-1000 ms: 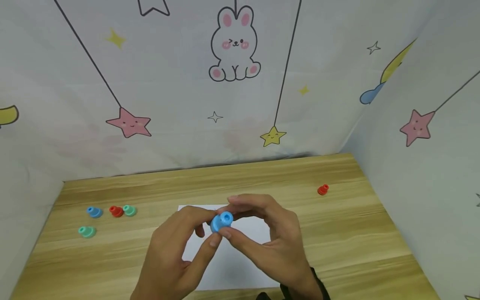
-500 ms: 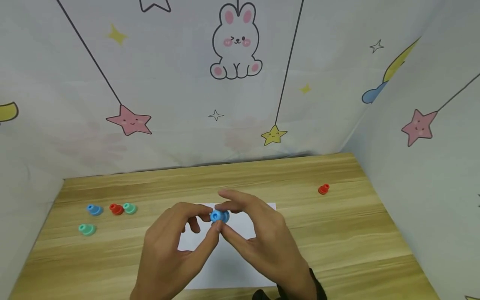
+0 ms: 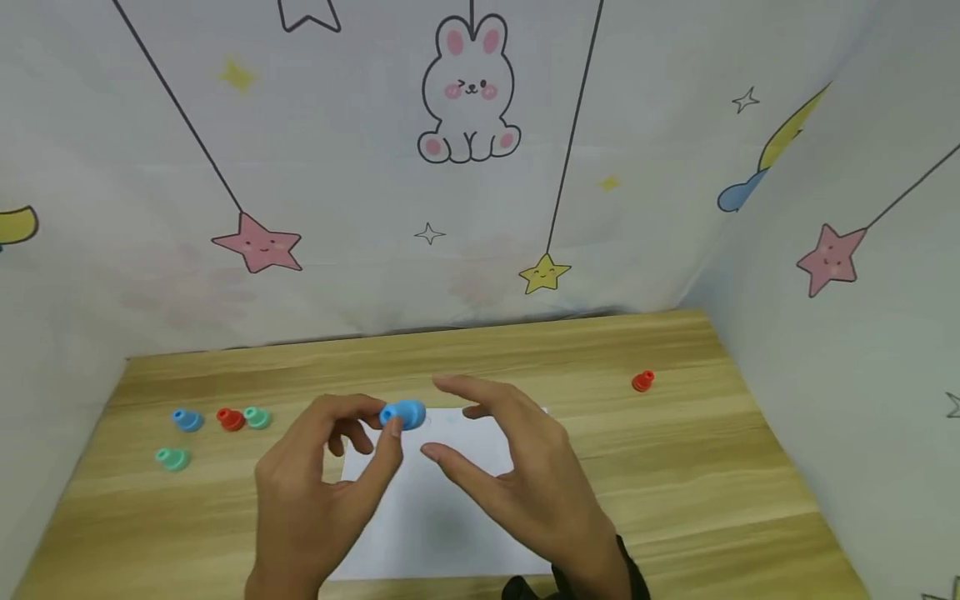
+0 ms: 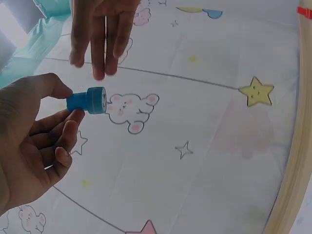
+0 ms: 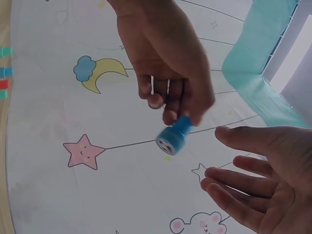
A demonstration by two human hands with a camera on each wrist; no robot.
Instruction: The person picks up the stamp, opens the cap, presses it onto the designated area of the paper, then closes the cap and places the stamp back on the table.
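Observation:
A small blue stamp (image 3: pixel 406 414) is held up over the white paper (image 3: pixel 442 525) in the head view. My left hand (image 3: pixel 318 487) pinches its narrow handle end between thumb and index finger. In the left wrist view the stamp (image 4: pixel 90 101) lies sideways, its wide end pointing away from the palm. A pale face with dark markings shows on that wide end of the stamp (image 5: pixel 171 139) in the right wrist view. To the right, my right hand (image 3: pixel 525 475) stands apart from it, thumb and fingers spread, holding nothing.
On the left of the wooden table (image 3: pixel 735 467) lie a blue stamp (image 3: pixel 187 420), a red stamp (image 3: pixel 230 419) and two green ones, one green stamp (image 3: pixel 173 458) nearer me. Another red stamp (image 3: pixel 642 382) lies far right. A printed cloth (image 3: pixel 360 192) hangs behind.
Both hands were on the blue stamp, turning it. Now the right hand has let go, and the left hand has carried the stamp left and slightly up in the head view.

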